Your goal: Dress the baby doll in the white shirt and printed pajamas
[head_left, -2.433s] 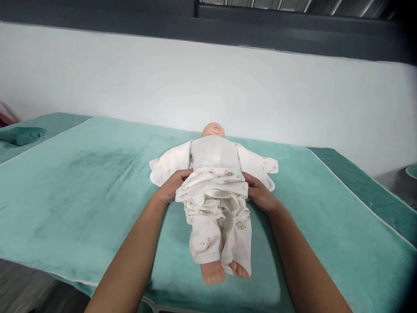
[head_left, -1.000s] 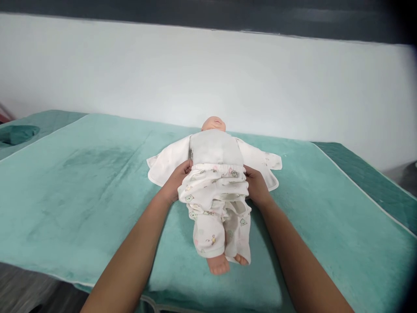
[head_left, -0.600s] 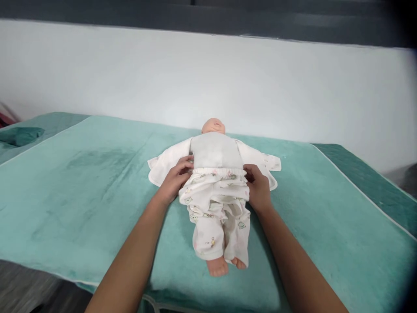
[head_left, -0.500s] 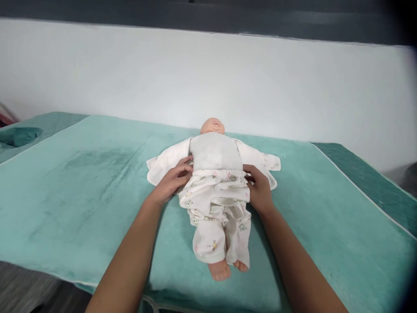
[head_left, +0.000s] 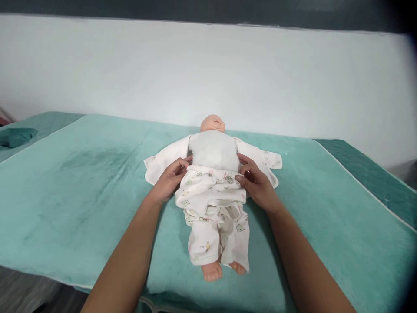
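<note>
A baby doll [head_left: 213, 150] lies on its back, head at the far end and bare feet toward me. White printed pants [head_left: 211, 191] cover its hips and legs, bunched at the thighs. The white baby shirt [head_left: 171, 158] spreads out on both sides, leaving the pale cloth torso uncovered. At the left end of the waistband, my left hand [head_left: 171, 177] is closed on the pants, its fingertips partly hidden by the cloth. My right hand [head_left: 257, 181] grips the other end, thumb on the outside of the waistband and fingers beside the torso.
A green padded cover [head_left: 97, 195] lies under the doll, with white piping near both sides. Behind it rises a white wall [head_left: 208, 74] with a dark band on top. A bunched green part [head_left: 18, 137] sits at the far left; dark floor [head_left: 26, 291] shows at the lower left.
My right thumb has come round onto the front of the waistband, and the right hand's grip shows more clearly. The pants and feet have shifted slightly left in view.
</note>
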Demonstrator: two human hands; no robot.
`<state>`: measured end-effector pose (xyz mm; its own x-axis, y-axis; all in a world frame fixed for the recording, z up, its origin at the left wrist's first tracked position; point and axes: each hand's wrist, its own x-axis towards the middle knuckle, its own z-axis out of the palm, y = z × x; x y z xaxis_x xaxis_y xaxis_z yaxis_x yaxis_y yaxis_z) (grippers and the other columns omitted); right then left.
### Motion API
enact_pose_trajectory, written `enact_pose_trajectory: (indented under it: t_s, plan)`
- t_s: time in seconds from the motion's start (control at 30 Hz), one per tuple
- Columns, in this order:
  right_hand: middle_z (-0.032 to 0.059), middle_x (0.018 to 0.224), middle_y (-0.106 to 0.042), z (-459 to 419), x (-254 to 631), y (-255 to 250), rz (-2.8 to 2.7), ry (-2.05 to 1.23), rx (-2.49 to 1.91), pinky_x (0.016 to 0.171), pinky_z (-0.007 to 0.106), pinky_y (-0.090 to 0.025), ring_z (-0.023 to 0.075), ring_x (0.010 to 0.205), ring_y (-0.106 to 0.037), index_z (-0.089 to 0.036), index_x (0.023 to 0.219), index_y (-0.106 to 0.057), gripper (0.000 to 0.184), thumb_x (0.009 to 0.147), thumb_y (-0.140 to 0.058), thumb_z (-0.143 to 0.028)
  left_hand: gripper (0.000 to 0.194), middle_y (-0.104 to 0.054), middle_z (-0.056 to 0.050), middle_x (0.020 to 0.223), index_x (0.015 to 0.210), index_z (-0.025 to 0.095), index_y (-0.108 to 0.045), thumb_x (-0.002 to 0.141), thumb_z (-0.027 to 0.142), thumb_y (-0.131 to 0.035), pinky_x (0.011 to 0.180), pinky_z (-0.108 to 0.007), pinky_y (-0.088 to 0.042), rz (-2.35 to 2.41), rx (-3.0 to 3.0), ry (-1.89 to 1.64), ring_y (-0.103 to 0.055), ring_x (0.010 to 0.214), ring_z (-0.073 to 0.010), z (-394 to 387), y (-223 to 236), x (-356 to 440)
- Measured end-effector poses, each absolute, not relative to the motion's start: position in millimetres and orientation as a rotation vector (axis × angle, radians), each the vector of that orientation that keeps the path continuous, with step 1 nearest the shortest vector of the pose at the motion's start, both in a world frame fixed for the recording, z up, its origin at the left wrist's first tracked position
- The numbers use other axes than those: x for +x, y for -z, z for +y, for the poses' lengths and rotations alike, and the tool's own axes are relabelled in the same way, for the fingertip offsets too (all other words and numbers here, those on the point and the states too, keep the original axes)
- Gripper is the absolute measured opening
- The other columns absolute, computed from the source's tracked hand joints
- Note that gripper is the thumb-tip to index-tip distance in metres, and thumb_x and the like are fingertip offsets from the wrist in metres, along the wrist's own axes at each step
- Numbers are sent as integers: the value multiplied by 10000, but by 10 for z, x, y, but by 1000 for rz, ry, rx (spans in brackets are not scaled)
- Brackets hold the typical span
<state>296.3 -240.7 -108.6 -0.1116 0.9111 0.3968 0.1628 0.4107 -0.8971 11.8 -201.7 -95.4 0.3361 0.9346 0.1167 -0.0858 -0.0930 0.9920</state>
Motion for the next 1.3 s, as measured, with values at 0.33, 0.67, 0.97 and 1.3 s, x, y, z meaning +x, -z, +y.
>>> enact_pose_trajectory:
  t_s: [0.33,0.67,0.97,1.3]
  plan:
    - [-62,603,-411,-1749,2857,994,-1428,-531,-1412,594,282,-352,151,578,-394,-255,810,-431,186,879,-552,-378,203,-505,45,700,879,220,-504,851,383,-622,558,-224,-345,1105,1342,-1287,-455,604,-111,-1716,1085,330]
    - [61,1304,-584,-1834,2814,1020,-1594,-560,-1105,934,327,-413,202,1142,-543,-221,842,-517,166,917,-538,-369,158,-490,-71,1391,858,208,-581,862,362,-617,1036,-317,-395,1064,1772,-1290,-448,1323,-227,-1818,902,330]
    - [-7,740,-572,-1461,2867,890,-1717,-359,-1460,675,298,-354,183,708,-492,-240,808,-478,201,935,-460,-395,166,-424,55,625,801,231,-463,912,348,-501,640,-270,-329,1416,1841,-1284,-414,622,-135,-1382,688,430]
    - [-37,682,-510,-1387,2775,1024,-1383,-516,-1483,655,279,-351,138,643,-419,-219,735,-514,215,831,-584,-398,223,-567,26,695,777,219,-528,872,419,-562,658,-272,-357,1498,1692,-1285,-489,682,-148,-1208,916,524]
